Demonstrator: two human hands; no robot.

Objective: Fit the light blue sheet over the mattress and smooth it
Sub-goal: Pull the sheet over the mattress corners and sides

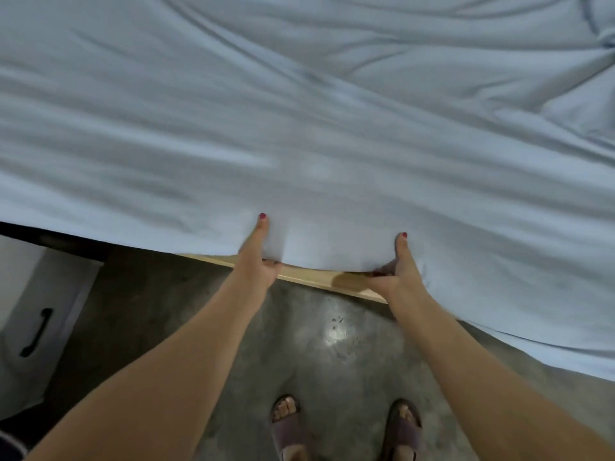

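The light blue sheet [332, 111] blankets the whole bed, creased into long diagonal folds, its near hem hanging over the wooden bed frame [309, 276]. Left hand [258, 257] pinches that hem, thumb on top, fingers curled under; right hand [397, 271] does the same just to its right. The risks as I judge them: an uneven tug could drag the far side off, or the cloth slips from both pinches. Sandalled feet [286, 424] stand close on the concrete floor [332, 334].
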